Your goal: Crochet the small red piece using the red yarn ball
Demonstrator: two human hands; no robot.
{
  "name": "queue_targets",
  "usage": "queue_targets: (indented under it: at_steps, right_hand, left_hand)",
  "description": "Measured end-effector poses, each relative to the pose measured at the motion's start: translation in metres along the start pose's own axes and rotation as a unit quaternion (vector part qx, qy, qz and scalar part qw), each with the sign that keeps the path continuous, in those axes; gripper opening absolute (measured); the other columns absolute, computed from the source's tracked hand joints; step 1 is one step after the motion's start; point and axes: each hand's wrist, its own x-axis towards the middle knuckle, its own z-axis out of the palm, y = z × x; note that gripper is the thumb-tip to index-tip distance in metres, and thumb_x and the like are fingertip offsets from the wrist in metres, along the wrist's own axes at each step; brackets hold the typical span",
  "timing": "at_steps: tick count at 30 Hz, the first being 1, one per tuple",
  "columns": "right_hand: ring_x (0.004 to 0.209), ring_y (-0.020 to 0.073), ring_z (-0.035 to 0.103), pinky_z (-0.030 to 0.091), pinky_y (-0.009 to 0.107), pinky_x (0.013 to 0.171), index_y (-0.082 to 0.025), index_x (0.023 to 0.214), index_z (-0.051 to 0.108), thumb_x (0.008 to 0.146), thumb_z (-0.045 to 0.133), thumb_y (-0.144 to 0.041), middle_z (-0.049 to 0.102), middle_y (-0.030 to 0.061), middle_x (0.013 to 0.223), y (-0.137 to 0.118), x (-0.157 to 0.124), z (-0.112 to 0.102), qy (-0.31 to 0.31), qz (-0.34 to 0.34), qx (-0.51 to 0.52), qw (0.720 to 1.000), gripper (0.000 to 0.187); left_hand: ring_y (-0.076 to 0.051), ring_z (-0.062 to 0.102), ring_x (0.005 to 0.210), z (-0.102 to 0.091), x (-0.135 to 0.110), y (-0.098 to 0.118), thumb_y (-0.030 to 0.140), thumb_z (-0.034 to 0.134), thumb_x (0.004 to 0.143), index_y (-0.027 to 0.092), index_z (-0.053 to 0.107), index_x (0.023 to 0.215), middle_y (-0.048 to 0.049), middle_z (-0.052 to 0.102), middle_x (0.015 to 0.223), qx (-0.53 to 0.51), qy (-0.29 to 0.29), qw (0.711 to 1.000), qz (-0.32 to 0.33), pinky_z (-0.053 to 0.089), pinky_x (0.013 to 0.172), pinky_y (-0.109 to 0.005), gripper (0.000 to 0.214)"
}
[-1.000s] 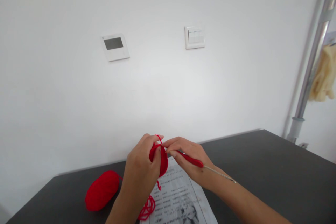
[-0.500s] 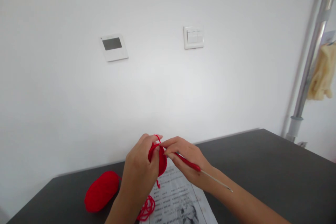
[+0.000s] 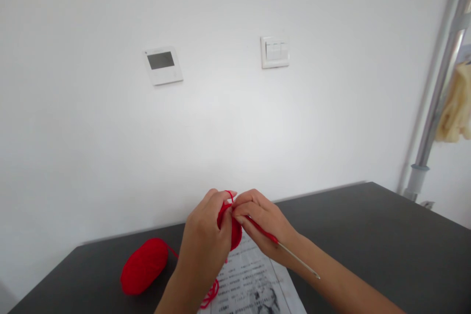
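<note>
My left hand (image 3: 206,240) is closed around a small red crocheted piece (image 3: 231,228), with red yarn looped over its raised forefinger. My right hand (image 3: 263,223) pinches a crochet hook (image 3: 279,248) with a red grip and a thin metal shaft that points back along my forearm. The hook's tip is hidden where both hands meet at the piece. A red ball of yarn (image 3: 144,265) lies on the dark table (image 3: 386,240) to the left, and its strand runs up to my left hand.
A printed paper sheet (image 3: 250,284) lies on the table under my hands, with a loose tangle of red yarn (image 3: 209,297) at its left edge. On the white wall hang a control panel (image 3: 163,65) and a light switch (image 3: 274,52). A metal pole (image 3: 432,103) stands at right.
Both hands have drifted a little to the right and closed together over the red piece. The hook's metal shaft has tipped lower along my right forearm.
</note>
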Motion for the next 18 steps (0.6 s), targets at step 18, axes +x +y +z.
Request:
queue_targets:
  at_steps: [18]
  right_hand:
    - [0.097,0.0156,0.062,0.053,0.028,0.082,-0.018,0.103,0.058,0.091,0.054,-0.016,0.064,0.0098,0.104,0.002,0.007,-0.018,0.019,-0.103,-0.015,0.994,0.013]
  left_hand:
    - [-0.015,0.063,0.066,0.001,0.005,-0.008,0.03,0.075,0.066,0.018,0.064,0.11,-0.0014,0.07,0.072,-0.441,-0.043,0.864,-0.24,0.049,0.06,-0.023,0.047]
